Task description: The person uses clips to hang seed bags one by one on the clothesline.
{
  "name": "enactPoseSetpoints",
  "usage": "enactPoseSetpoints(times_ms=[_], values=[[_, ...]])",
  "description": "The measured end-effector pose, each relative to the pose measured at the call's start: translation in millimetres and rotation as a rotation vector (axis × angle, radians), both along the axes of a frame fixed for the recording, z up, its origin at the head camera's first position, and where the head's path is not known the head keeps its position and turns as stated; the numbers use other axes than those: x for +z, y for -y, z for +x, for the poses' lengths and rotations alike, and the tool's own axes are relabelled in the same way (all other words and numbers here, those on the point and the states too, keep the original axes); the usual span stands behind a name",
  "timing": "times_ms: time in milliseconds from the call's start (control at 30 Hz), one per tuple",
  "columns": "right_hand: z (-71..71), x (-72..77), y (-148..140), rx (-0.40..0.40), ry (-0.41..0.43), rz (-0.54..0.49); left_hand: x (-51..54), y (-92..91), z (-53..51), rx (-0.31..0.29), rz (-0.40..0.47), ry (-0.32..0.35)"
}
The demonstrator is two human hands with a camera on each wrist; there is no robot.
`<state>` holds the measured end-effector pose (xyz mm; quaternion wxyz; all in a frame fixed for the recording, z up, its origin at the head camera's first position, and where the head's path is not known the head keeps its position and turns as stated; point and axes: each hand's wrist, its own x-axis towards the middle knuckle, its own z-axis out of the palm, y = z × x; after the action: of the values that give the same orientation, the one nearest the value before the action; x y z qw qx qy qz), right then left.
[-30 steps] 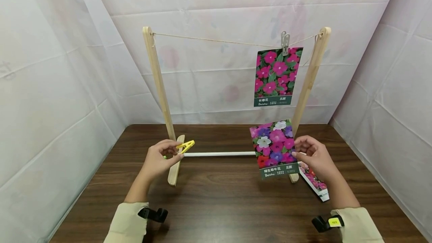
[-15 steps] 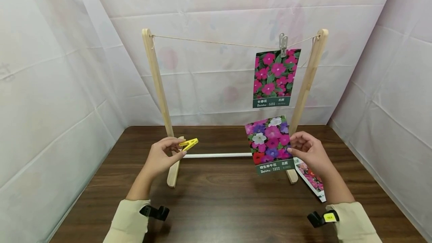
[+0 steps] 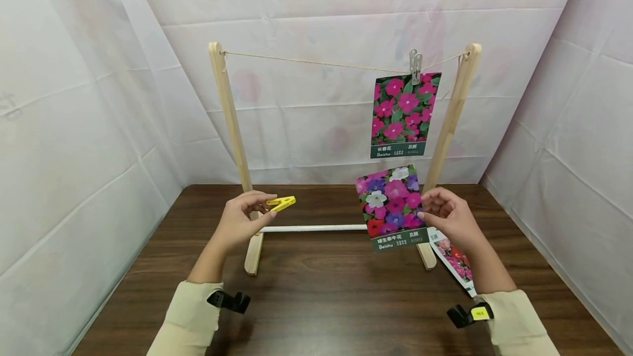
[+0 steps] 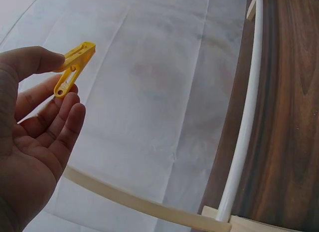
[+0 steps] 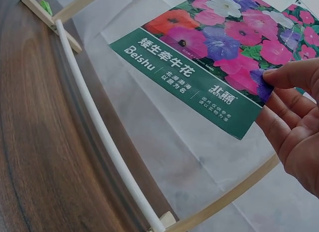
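My left hand (image 3: 242, 218) pinches a yellow clothespin (image 3: 283, 202) between thumb and fingers, near the left post; the left wrist view shows the clothespin (image 4: 75, 67) by its handle ends. With thumb and fingers at its right edge, my right hand (image 3: 452, 216) holds a seed packet (image 3: 393, 202) printed with pink, purple, white and red flowers. That packet is tilted a little, below another packet (image 3: 403, 114) with magenta flowers. The upper packet hangs from the string (image 3: 316, 63) by a grey metal clip (image 3: 415, 66).
Two wooden posts (image 3: 229, 120) carry the string, with a white rod (image 3: 311, 228) joining their feet on the brown table (image 3: 336, 301). More flower packets (image 3: 455, 257) lie behind my right forearm. Beside the left foot is something small and green (image 5: 46, 6). White cloth (image 3: 306, 142) hangs behind.
My left hand has moved slightly up and right with the yellow clothespin. My right hand has carried its seed packet a little left and up.
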<state>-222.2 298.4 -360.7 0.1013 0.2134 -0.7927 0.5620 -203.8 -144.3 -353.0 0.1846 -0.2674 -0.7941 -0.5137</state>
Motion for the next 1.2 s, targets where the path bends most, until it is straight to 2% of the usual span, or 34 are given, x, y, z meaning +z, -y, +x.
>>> enactPoseSetpoints(times_ms=[200,367,633,800,900,933,1033,1133,1200], values=[[-1.2,2.8,3,0.002,0.016,0.003,8.0,-3.5,-0.6,0.002,-0.031,-0.01],[-4.9,5.2,5,0.03,-0.02,-0.006,13.5,-6.3,-3.5,0.0,-0.036,-0.005],[-8.3,12.0,11,0.01,-0.028,0.013,1.1,-5.4,-28.8,0.01,-0.033,-0.017],[-11.0,15.9,14,-0.005,-0.024,0.037,8.1,-8.3,-34.1,0.001,-0.028,-0.051],[-13.1,17.0,15,-0.002,-0.032,0.047,22.9,-14.4,-26.4,-0.009,-0.029,-0.059],[-13.6,17.5,15,0.001,-0.035,0.046,24.5,-15.4,-26.5,-0.016,-0.023,-0.058],[-14.5,19.4,16,0.006,-0.037,0.039,27.6,-17.3,-28.2,-0.027,-0.016,-0.056],[-14.2,22.3,16,-0.001,-0.029,0.033,21.3,-15.6,-39.9,-0.041,0.0,-0.075],[-14.0,24.1,17,-0.01,-0.023,0.036,24.4,-17.6,-41.7,-0.048,0.016,-0.085]])
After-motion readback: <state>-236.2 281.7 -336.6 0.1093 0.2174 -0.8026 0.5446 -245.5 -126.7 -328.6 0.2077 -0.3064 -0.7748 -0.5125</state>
